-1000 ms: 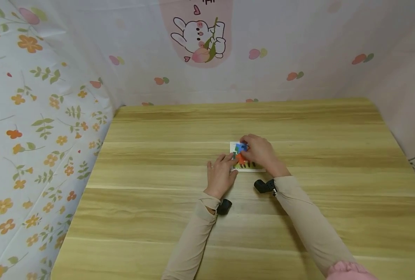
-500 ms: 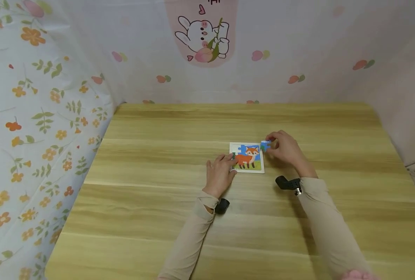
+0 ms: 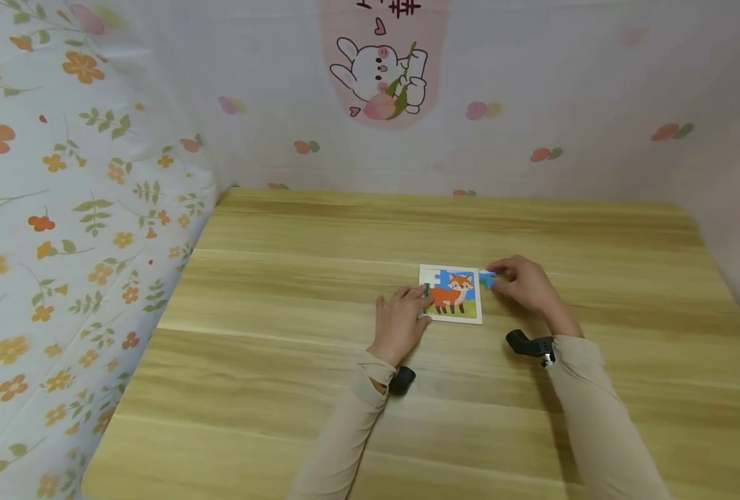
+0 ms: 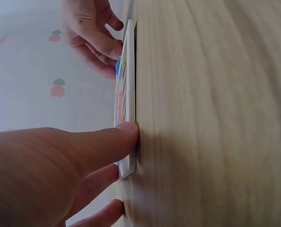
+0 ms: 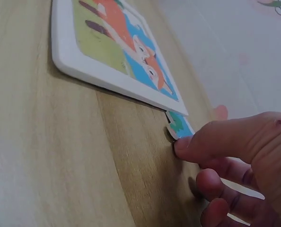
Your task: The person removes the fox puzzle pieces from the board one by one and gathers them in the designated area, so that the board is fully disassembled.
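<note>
A small square jigsaw puzzle with a white frame [image 3: 479, 309] lies on the table and shows an orange fox on grass under blue sky. Its upper left corner shows bare white with a jigsaw-cut edge. My left hand [image 3: 400, 323] steadies the frame's left side, thumb against the near edge and straight fingers over the picture, hiding part of it. Just off the frame's far right corner, my right hand [image 3: 529, 286] pinches a blue and green puzzle piece [image 3: 485, 279]. In the right wrist view that piece [image 5: 177, 124] is low at the table, thumb on its edge.
The light wooden table [image 3: 270, 292] extends widely around the puzzle. A white curtain [image 3: 251, 55] with a rabbit print hangs behind its far edge, and a flowered cloth [image 3: 95, 243] hangs at the left. Black wrist cameras sit on both wrists.
My right hand has moved from over the puzzle's upper left to its right side, bringing the blue and green piece out and lowering it to the table. The left hand stays on the frame.
</note>
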`<state>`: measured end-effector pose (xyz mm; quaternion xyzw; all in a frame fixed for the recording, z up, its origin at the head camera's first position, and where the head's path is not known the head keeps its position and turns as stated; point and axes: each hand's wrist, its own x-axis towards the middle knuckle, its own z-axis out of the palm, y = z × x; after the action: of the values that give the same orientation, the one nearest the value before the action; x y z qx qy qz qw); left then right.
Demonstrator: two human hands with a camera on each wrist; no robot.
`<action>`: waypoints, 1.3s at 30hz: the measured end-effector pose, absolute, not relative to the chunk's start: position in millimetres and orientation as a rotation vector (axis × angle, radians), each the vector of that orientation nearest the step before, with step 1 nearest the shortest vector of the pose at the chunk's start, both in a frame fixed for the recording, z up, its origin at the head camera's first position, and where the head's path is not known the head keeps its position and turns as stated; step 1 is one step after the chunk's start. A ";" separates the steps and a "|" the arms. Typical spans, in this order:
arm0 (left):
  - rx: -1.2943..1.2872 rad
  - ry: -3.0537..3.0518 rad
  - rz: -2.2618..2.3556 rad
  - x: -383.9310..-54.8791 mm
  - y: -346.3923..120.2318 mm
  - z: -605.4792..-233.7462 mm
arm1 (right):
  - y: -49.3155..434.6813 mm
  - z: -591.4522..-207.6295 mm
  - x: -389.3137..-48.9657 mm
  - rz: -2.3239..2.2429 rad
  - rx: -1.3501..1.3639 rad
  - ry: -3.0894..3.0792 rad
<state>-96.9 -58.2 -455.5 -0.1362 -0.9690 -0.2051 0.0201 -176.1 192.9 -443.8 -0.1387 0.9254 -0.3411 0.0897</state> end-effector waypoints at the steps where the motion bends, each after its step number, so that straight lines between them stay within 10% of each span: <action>1: -0.418 -3.005 -0.640 -96.6 -59.2 -455.0 | 191.6 -444.3 -176.3 -1.026 -0.400 2.747; 39: -0.452 -3.033 -0.644 -95.4 -60.8 -453.2 | 188.1 -459.1 -179.6 -1.176 -0.342 2.666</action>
<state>-95.4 -60.8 -453.2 -0.1443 -0.9679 -0.2055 0.0041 -179.6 188.1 -459.1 -0.1161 0.9038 -0.3987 0.1037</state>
